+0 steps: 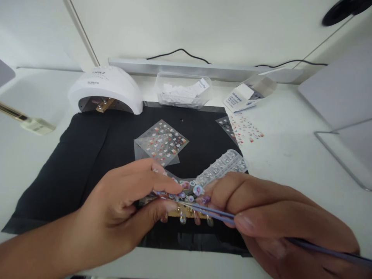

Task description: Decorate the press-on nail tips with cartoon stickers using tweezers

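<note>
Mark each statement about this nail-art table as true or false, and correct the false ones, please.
1. The right hand holds thin tweezers. True.
2. The nail lamp stands at the right edge of the black mat. False: it stands at the mat's far left corner.
3. A sticker sheet lies on the mat beyond the hands. True.
4. The left hand rests flat on the table, holding nothing. False: its fingers pinch a strip of decorated nail tips.
5. The clear plastic box stands on the mat in front of the hands. False: it stands behind the mat, near the wall.
</note>
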The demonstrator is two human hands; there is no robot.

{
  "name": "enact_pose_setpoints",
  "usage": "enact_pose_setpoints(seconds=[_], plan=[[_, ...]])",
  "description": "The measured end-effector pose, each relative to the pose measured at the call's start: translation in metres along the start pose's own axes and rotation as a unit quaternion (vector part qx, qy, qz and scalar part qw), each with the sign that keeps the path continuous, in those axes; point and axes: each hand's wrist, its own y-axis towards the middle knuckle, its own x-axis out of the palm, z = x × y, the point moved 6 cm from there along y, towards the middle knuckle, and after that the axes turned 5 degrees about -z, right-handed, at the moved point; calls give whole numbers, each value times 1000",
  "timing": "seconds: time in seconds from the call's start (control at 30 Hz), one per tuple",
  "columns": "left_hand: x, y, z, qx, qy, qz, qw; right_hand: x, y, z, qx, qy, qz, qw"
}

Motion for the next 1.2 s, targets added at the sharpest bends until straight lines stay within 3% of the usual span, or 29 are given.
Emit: enact_pose_setpoints(seconds=[0.13, 0.3, 0.5, 0.73, 0.83, 0.9, 1.0, 1.13, 1.2], plan=[[0, -1, 0, -8, -3, 5, 1000, -3, -1, -1, 1, -4, 16, 1000], [-1, -1, -1, -12, -4, 11, 1000, -1, 1, 0, -5, -8, -16, 1000], [-2, 1, -7, -57, -24, 40, 997, -4, 2, 8, 21, 15, 27, 999], [-18, 2, -16, -94, -17, 116, 989, -12, 1, 12, 18, 15, 43, 999], [-33, 7, -39, -138, 41, 133, 981, -16, -6, 14, 26, -2, 61, 998], [-39, 11, -56, -187, 171, 88, 963, -16, -11, 13, 22, -16, 51, 998], [-46, 13, -69, -206, 240, 71, 946, -16, -17, 15, 19, -29, 20, 999], [-46, 10, -40, -114, 353, 82, 925, -18, -17, 27, 52, -18, -11, 998], [-37, 7, -22, -55, 324, 56, 943, -18, -13, 32, 63, -1, -25, 998]])
